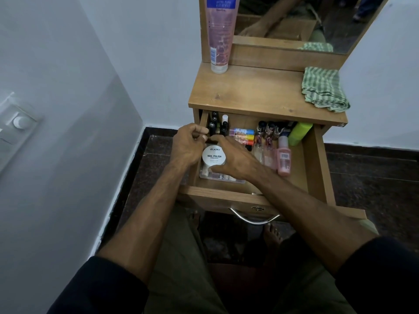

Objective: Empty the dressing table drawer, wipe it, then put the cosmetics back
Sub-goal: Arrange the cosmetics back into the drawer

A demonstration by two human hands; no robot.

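— What is sitting in the open drawer (315, 159) right now?

— A white round tub (213, 156) of nail polish wipes is lying at the front left, on top of a clear flat box (221, 177). Behind it, dark little bottles (217, 126) are standing at the back left corner. A row of coloured tubes (242, 136) is lying in the middle, small glass bottles (267, 134) are just right of them, then a pink spray bottle (283, 157) and a green bottle (299, 133) leaning toward the right wall.

— And the hands?

— The right hand (235, 157) is reaching over the tub, fingers spread and lightly bent, thumb touching its front edge; whether it is truly gripping, I cannot tell. The left hand (188, 143) is hovering at the drawer's left wall, fingers curled in, tips close to the dark bottles. I cannot tell if it is pinching anything.

— Anything on top of the table (249, 91)?

— A tall pink tube (221, 32) is standing on its cap at the back left against the mirror (328, 19), and a green checked cloth (323, 89) is lying folded at the right edge.
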